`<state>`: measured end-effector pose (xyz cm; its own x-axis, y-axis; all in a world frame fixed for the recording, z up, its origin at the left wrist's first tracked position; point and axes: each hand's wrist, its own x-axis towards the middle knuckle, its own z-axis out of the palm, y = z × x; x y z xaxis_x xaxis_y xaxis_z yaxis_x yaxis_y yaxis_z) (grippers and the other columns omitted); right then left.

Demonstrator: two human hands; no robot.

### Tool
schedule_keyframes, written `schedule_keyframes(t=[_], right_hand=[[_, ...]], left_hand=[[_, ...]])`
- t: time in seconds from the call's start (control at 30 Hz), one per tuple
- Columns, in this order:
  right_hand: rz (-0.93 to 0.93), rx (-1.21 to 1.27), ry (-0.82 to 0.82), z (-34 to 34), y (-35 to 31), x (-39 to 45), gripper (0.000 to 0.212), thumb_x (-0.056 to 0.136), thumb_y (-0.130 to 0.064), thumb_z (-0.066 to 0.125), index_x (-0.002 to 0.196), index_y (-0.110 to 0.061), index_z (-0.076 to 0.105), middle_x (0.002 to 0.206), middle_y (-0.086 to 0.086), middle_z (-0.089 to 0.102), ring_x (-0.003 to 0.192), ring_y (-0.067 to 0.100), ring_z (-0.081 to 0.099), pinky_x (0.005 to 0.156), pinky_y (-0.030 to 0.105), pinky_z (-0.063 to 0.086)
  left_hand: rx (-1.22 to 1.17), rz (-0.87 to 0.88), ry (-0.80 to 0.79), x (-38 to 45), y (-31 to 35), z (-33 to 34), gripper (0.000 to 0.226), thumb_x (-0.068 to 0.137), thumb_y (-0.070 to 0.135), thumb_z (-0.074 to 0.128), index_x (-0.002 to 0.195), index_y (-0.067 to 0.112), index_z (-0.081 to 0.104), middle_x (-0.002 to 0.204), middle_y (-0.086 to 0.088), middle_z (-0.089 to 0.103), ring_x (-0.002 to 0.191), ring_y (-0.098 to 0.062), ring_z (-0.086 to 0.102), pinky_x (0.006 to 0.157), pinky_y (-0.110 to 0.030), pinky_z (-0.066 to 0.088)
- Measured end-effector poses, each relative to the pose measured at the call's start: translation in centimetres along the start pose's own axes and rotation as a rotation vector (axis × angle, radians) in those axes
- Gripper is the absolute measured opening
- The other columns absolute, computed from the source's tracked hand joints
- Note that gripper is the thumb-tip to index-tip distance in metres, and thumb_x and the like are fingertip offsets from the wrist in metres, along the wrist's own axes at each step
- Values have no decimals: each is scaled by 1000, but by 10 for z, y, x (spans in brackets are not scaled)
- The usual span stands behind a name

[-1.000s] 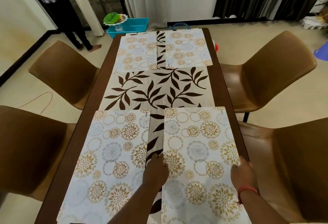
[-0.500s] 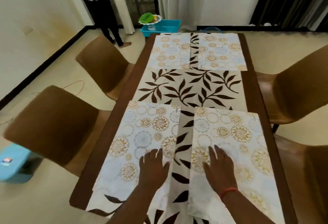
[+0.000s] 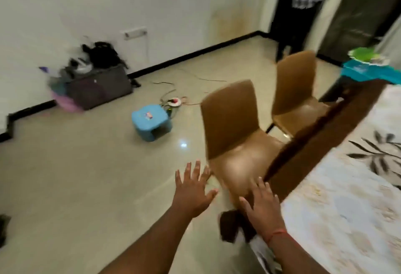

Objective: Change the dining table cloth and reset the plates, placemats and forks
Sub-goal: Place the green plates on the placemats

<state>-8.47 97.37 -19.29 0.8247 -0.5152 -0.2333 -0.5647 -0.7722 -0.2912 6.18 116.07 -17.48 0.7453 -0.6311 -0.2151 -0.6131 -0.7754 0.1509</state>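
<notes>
- Hands first: the left hand (image 3: 193, 189) is spread flat in the air over the floor, fingers straight, gripping nothing; the right hand (image 3: 261, 203) is likewise splayed and bare, hovering in front of the near chair (image 3: 233, 130) by the table corner.
- Table (image 3: 321, 143) sits off to the right of the view, its dark edge showing, with the leaf-print cloth (image 3: 377, 154) laid on it and a flower-print placemat (image 3: 338, 215) on top at the near end.
- No plates or forks show on the part of the table I can see, so I'd judge the mats are down and the person is heading off to fetch the rest.
- Something green sits on a blue tub (image 3: 366, 71) past the far end of the table; it is too blurred to tell what it is.
- To do this step well: walk clear of the near chair rather than brushing it, and mind the low blue stool (image 3: 151, 121) and the loose cable (image 3: 191, 78) on the floor.
- Bring the plates back in a steady stack with both palms beneath, so the mats aren't dragged askew on setting down.
</notes>
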Motion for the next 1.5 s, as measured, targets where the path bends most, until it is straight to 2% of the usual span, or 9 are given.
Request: schedule_keyframes(t=[0.1, 0.2, 0.3, 0.57, 0.77, 1.07, 1.17, 1.27, 1.5], right_hand=[[-170, -34, -23, 7, -103, 42, 102, 75, -84, -13, 158, -27, 5, 166, 3, 5, 152, 27, 6, 122, 50, 16], [-327, -25, -78, 19, -207, 78, 81, 91, -75, 19, 158, -31, 4, 167, -1, 0, 153, 23, 1, 123, 50, 11], [-436, -75, -104, 32, -275, 101, 78, 94, -70, 24, 158, -31, 3, 167, -1, -2, 153, 23, 0, 122, 50, 13], [-583, -154, -355, 110, -387, 207, 79, 91, -73, 17, 157, -35, -5, 166, -4, -14, 153, 21, -10, 123, 52, 7], [-679, -186, -373, 92, -466, 328, 94, 77, -82, 1, 157, -34, -3, 166, -5, -11, 153, 22, -8, 122, 52, 6], [-448, -88, -304, 44, -493, 524, 99, 70, -84, -6, 157, -35, -5, 166, -7, -11, 153, 20, -8, 122, 51, 5], [-329, -87, -271, 31, -483, 588, 89, 82, -82, 8, 157, -34, -4, 166, -5, -11, 153, 22, -7, 122, 52, 6], [-99, -10, -211, 13, -450, 631, 81, 90, -75, 18, 157, -34, -5, 166, -4, -10, 153, 24, -7, 122, 53, 6], [267, 139, -93, -30, -381, 728, 93, 77, -81, -3, 156, -33, -9, 165, -4, -15, 153, 24, -9, 121, 54, 5]], left_hand=[[-27, -197, 17, -16, -98, -23, 80, 93, 74, 17, 157, 32, -8, 166, -1, -17, 152, -30, -15, 118, -63, -3], [-78, -389, 16, -29, -187, -41, 81, 93, 74, 16, 157, 31, -9, 165, -2, -17, 152, -30, -14, 119, -62, -1], [-119, -470, 28, -29, -236, -39, 81, 93, 75, 14, 157, 31, -11, 165, -1, -19, 152, -31, -17, 119, -63, -1], [-207, -723, -65, 5, -351, -24, 80, 93, 74, 11, 156, 31, -13, 163, 0, -25, 150, -29, -24, 119, -62, -3], [-200, -803, -66, 93, -418, -62, 80, 93, 73, 10, 157, 30, -12, 164, 0, -24, 150, -30, -24, 119, -62, -4], [-135, -487, -103, 349, -477, -131, 94, 74, 78, -11, 157, 33, -12, 164, 2, -24, 149, -28, -26, 118, -62, -8], [-57, -325, -125, 442, -492, -147, 92, 80, 82, -7, 157, 33, -10, 164, 1, -23, 150, -30, -24, 117, -63, -6], [23, -93, -171, 533, -479, -162, 89, 80, 77, -6, 157, 33, -10, 164, 1, -22, 150, -30, -23, 118, -62, -4], [167, 290, -227, 732, -404, -197, 79, 92, 74, 7, 157, 33, -12, 165, 0, -19, 150, -29, -23, 118, -60, -9]])
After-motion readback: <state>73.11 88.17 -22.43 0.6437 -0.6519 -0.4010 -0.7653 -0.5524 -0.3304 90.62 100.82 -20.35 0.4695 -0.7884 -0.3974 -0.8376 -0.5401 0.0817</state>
